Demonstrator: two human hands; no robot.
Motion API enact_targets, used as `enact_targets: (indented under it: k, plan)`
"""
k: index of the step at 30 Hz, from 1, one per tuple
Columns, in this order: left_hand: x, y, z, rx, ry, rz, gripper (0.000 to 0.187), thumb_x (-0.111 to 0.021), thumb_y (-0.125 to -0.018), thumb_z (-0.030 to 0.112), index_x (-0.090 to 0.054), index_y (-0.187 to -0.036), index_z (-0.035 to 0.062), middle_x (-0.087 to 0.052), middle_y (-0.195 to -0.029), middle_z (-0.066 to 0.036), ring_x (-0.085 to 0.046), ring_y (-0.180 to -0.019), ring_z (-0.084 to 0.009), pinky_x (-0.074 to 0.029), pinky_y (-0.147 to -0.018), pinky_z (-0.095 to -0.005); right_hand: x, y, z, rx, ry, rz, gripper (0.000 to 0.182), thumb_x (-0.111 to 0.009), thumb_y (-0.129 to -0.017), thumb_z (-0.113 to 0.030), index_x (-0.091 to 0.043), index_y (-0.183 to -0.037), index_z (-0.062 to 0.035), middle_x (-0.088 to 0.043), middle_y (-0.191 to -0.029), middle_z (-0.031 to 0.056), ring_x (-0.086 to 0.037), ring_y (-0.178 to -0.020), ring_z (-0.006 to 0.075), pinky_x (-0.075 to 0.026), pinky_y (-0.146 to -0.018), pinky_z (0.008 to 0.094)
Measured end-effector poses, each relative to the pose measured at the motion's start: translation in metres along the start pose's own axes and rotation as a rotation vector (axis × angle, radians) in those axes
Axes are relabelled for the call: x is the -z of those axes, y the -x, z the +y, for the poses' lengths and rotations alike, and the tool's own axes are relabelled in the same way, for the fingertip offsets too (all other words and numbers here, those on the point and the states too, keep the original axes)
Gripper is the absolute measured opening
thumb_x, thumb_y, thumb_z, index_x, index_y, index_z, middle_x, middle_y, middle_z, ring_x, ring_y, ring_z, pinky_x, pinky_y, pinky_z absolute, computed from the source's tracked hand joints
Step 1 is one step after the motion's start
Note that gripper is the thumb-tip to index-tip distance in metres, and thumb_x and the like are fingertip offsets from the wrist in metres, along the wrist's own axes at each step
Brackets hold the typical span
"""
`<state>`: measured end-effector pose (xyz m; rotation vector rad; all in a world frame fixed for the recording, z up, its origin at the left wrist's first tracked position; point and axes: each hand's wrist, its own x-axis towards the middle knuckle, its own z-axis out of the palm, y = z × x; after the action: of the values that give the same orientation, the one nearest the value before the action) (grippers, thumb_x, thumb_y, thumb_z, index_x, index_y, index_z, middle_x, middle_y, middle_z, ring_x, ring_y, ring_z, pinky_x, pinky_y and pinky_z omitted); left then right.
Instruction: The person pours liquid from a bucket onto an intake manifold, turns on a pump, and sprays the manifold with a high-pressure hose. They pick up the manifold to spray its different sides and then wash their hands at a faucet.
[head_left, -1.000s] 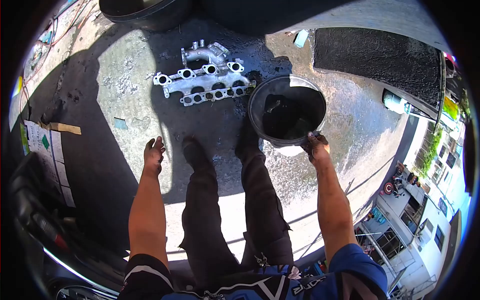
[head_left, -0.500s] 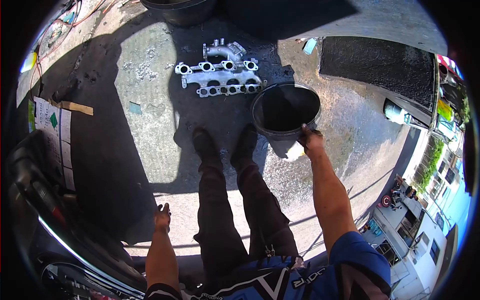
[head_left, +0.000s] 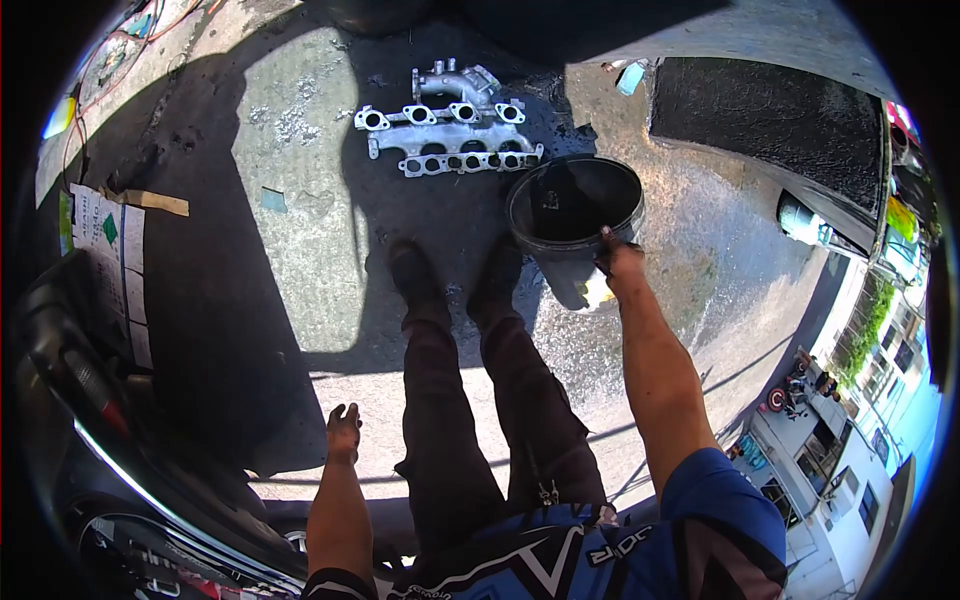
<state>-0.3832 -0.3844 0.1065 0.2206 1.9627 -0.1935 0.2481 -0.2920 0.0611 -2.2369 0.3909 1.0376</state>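
My right hand [head_left: 622,256] grips the near rim of a dark bucket [head_left: 560,243], whose open top faces up at me; light stuff shows on its lower side. My left hand [head_left: 343,434] hangs free at the lower left, fingers apart and holding nothing. Silvery metal manifold parts lie on the wet ground beyond my feet: a long piece with round ports [head_left: 455,140] and a curved pipe piece [head_left: 458,82] behind it. The bucket is just right of and nearer than the long piece.
A dark vehicle edge [head_left: 150,470] runs along the lower left, beside a white printed carton [head_left: 110,250]. At upper right lies a black rough slab [head_left: 770,130], with a light container [head_left: 798,220] near it. Dark round tubs stand at the top.
The bucket and my right hand stay nearly in place, while the metal parts appear slightly higher in view. My left hand has shifted a little to the right.
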Motion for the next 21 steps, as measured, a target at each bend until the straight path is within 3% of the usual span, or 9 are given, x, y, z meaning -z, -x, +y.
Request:
enact_targets:
  k: [3, 12, 15, 21]
  plan:
    - [0.003, -0.001, -0.002, 0.001, -0.031, -0.003, 0.063, -0.068, -0.092, 0.039, -0.044, -0.140, 0.0034, -0.065, -0.103, -0.008, -0.064, -0.087, -0.0151, -0.039, -0.053, -0.0261, -0.008, 0.008, -0.002, 0.014, -0.023, 0.083, 0.042, -0.087, -0.076, -0.025, -0.059, -0.094, 0.0007, -0.062, -0.080, 0.0114, -0.060, -0.063, 0.0239, -0.055, -0.053, 0.0386]
    - [0.003, 0.000, -0.008, -0.016, -0.011, -0.038, 0.067, -0.068, -0.092, 0.039, -0.042, -0.142, 0.0018, -0.065, -0.101, -0.009, -0.064, -0.084, -0.0158, -0.040, -0.051, -0.0264, -0.019, 0.018, -0.005, 0.027, 0.036, 0.056, 0.049, -0.089, -0.074, -0.027, -0.057, -0.099, 0.0010, -0.063, -0.086, 0.0130, -0.060, -0.066, 0.0247, -0.055, -0.055, 0.0401]
    - [0.003, 0.012, -0.003, 0.006, 0.031, -0.048, 0.065, -0.069, -0.093, 0.033, -0.042, -0.139, -0.0035, -0.062, -0.098, -0.010, -0.058, -0.084, -0.0180, -0.047, -0.077, -0.0320, -0.025, 0.023, -0.002, 0.051, 0.044, 0.035, 0.051, -0.089, -0.074, -0.027, -0.055, -0.101, 0.0001, -0.062, -0.085, 0.0116, -0.060, -0.066, 0.0237, -0.054, -0.056, 0.0404]
    - [0.004, 0.016, -0.002, 0.025, 0.046, -0.037, 0.063, -0.068, -0.094, 0.031, -0.042, -0.139, -0.0044, -0.062, -0.098, -0.010, -0.058, -0.086, -0.0180, -0.047, -0.078, -0.0310, -0.046, 0.039, -0.001, 0.089, 0.078, 0.032, 0.053, -0.088, -0.075, -0.025, -0.053, -0.105, -0.0006, -0.060, -0.081, 0.0095, -0.058, -0.064, 0.0221, -0.053, -0.054, 0.0393]
